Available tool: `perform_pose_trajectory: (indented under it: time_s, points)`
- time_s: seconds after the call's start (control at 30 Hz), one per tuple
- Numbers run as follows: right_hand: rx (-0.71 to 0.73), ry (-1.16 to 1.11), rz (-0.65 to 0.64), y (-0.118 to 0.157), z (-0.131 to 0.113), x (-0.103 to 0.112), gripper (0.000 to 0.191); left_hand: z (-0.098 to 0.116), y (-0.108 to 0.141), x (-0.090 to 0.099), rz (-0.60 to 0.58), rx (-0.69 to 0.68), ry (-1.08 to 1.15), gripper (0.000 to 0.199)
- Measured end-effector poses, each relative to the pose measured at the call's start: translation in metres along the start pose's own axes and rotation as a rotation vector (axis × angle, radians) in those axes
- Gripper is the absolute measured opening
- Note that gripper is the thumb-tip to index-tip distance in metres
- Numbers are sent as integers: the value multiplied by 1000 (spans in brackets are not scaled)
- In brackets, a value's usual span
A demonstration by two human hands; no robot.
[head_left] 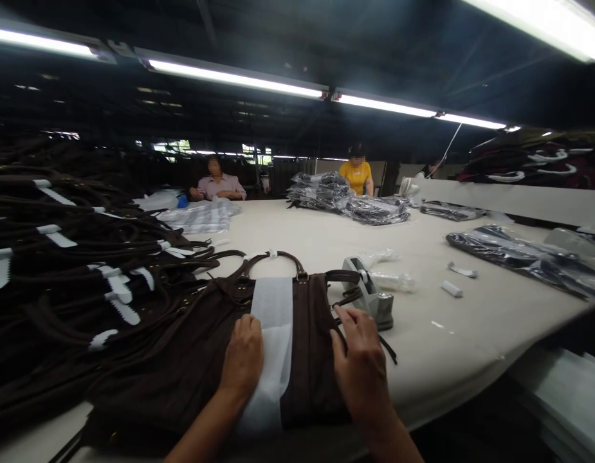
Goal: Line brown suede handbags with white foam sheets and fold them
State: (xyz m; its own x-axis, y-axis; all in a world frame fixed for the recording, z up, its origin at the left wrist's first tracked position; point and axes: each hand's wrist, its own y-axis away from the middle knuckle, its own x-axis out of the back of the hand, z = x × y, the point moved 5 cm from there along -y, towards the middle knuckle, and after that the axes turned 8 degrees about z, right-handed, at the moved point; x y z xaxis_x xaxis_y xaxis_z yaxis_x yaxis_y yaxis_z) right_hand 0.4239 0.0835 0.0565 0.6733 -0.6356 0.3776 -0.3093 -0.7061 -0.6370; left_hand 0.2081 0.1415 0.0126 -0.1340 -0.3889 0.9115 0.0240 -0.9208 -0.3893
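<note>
Bag [195, 360] lies at six o'clock, paper strip [273, 308] down its front. Left hand [244, 357] curled at strip's nine-o'clock edge; right hand [362, 360] loosely bent at bag's three-o'clock side; grip of either: cannot tell. Suggest light, even pressure, keeping paper smooth.

Left grip [244, 354] at paper strip [273, 308], right grip [362, 354] at bag [208, 360]

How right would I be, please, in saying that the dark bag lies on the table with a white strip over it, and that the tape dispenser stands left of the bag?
Not quite: the tape dispenser stands right of the dark bag, as the head view shows.
</note>
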Motion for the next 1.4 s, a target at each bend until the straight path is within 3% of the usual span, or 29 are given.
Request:
perform_pose_trajectory:
  time_s: [0.1, 0.17, 0.23, 0.4, 0.5, 0.6, 0.7, 0.87, 1.0, 1.1, 1.23, 1.33, 1.4]
  points:
    - [-22, -95, -274, 5, -40, -29, 23, 0, 0, -5, -5, -19, 62, 26]
    - [-153, -53, -467, 8, -45, -58, 26, -4, -1, -6, 3, 16, 97, 25]
    - [-260, 45, -552, 9, -39, -81, 37, -12, -3, -7, 15, 77, 127, 24]
    - [-390, 104, -530, 10, -16, -109, 53, -27, -12, -8, 21, 191, 201, 19]
    - [-533, 8, -463, 17, -2, -113, 46, -30, -16, -8, 15, 233, 243, 20]
    - [-605, -118, -531, 28, 8, -126, 35, -30, -17, -9, 9, 255, 274, 20]
    - [-496, -190, -571, 31, 13, -138, 31, -30, -18, -10, 10, 265, 296, 21]
    - [-323, 26, -463, 24, 19, -138, 36, -35, -20, -12, 25, 246, 359, 23]
    - [-316, 82, -431, 21, 15, -137, 38, -36, -16, -3, 132, 172, 435, 16]
    - [-310, 100, -420, 20, 12, -137, 38, -33, -5, 9, 241, 39, 487, 22]
    - [-253, 96, -406, 23, 8, -135, 38, -20, 17, 9, 114, -335, 564, 30]
    - [-216, 155, -399, 23, 8, -132, 39, -21, 29, 3, 26, -411, 530, 31]
    - [-228, 248, -409, 21, 8, -131, 38, -21, 32, 0, -52, -443, 491, 45]
